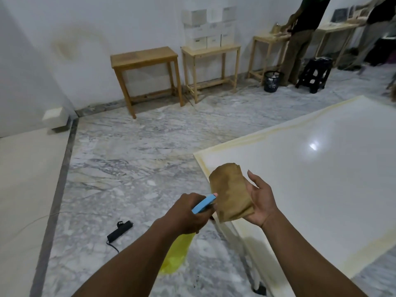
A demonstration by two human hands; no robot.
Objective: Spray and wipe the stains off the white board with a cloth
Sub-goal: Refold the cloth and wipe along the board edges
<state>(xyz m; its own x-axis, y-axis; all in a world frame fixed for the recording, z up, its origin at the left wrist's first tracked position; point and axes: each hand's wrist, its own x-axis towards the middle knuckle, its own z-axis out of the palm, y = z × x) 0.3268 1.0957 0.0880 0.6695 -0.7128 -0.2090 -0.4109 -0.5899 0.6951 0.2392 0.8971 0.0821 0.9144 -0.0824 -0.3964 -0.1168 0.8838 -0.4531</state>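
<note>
The white board point(310, 168) lies flat on low legs at the right, with yellowish stains along its edges. My right hand point(260, 200) holds a folded brown cloth point(230, 191) over the board's near left corner. My left hand point(188, 213) grips a spray bottle with a blue head point(203, 203) and a yellow body point(176, 254) that hangs below my forearm. The nozzle points at the cloth, close to it.
A black power strip point(120, 231) with its cable lies on the marble floor at the left. Wooden tables point(145, 61) line the far wall, one stacked with white boxes point(209, 26). A black bin point(272, 81), a black stool point(315, 73) and two people point(300, 39) stand at the back right.
</note>
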